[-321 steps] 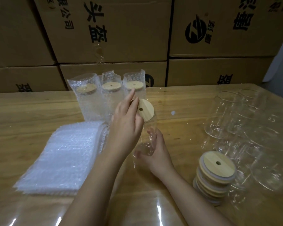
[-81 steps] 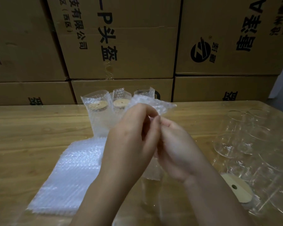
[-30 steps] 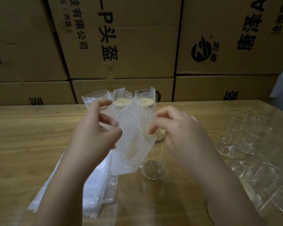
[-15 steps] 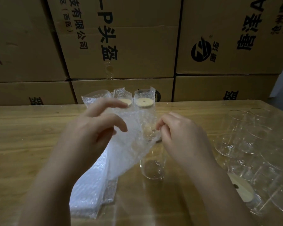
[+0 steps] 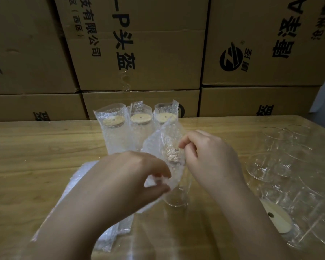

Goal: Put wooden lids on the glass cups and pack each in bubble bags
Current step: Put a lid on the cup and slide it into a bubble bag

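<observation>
Left hand (image 5: 131,182): we pinch the bubble bag's (image 5: 160,145) lower edge between thumb and fingers.
Right hand (image 5: 210,162): fingers curled, pinching the bag's upper edge.
Glass cup (image 5: 176,198): upright on the table (image 5: 36,156), partly behind the bag and between our hands.

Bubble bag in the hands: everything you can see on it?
The bubble bag is clear, bubbled plastic film, crumpled and held off the table. The left hand pinches its lower edge, the right hand its right side. It hangs in front of the top of a glass cup, whose base shows beneath.
</observation>
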### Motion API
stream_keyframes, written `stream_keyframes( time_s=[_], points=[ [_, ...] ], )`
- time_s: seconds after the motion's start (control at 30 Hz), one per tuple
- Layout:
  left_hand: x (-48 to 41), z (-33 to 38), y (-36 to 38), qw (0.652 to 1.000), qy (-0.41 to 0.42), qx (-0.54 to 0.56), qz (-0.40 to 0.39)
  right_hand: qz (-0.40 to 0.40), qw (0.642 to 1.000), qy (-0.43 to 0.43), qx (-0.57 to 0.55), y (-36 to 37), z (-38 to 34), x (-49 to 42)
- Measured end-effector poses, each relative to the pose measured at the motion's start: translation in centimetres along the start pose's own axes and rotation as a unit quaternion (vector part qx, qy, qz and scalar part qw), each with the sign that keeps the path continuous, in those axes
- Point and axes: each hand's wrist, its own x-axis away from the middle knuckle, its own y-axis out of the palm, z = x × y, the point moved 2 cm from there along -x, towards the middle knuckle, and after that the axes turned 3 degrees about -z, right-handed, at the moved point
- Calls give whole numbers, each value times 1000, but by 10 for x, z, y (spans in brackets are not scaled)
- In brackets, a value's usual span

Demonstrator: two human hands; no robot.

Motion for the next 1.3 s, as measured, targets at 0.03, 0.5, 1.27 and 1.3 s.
stream_keyframes(
  time_s=[0.03, 0.5, 1.27, 1.3],
  points=[
    [-2, -1, -1, 1000, -10, -11, 6, 7, 1000, -2, -3, 0, 0, 0],
    [0, -22, -10, 985, -65, -73, 142, -170, 985, 34, 8, 30, 16, -2],
    [-3, -31, -6, 982, -40, -67, 171, -105, 993, 58, -12, 44, 12, 0],
    [-3, -31, -6, 982, -41, -67, 170, -104, 993, 58, -11, 44, 12, 0]
  ],
)
